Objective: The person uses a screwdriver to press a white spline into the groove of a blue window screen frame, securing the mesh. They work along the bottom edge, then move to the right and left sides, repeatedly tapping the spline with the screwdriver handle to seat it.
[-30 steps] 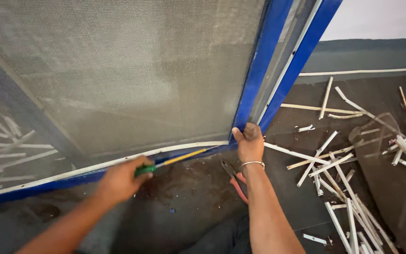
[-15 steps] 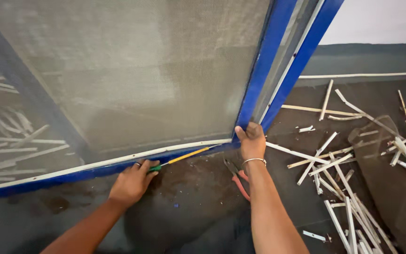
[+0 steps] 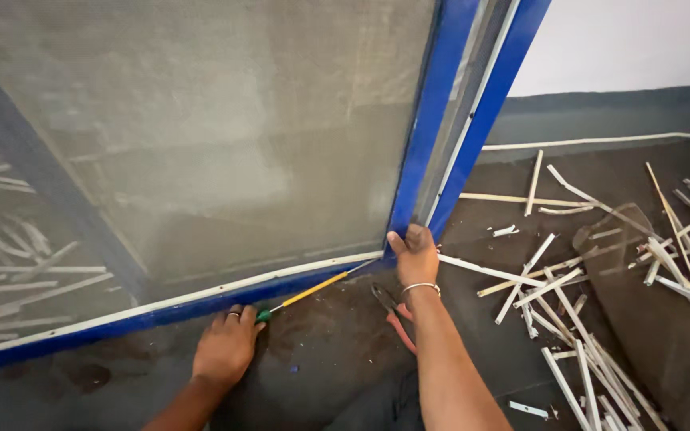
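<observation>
The left hand (image 3: pixel 225 349) works a screwdriver (image 3: pixel 307 293) along the blue mesh frame (image 3: pixel 429 128); the right hand (image 3: pixel 415 257) grips its corner.

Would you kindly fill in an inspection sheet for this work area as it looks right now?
Surface: dark, stained floor.
Job's things: blue-framed mesh screen standing on its lower edge; screwdriver with yellow shaft along the bottom rail; pliers with red handles on the floor.
Clutter: many white strips scattered to the right.
Grippers: left hand on the screwdriver's green handle; right hand gripping the frame's lower corner.
Cables: nothing seen.
Surroundings: white wall with a grey base.
</observation>
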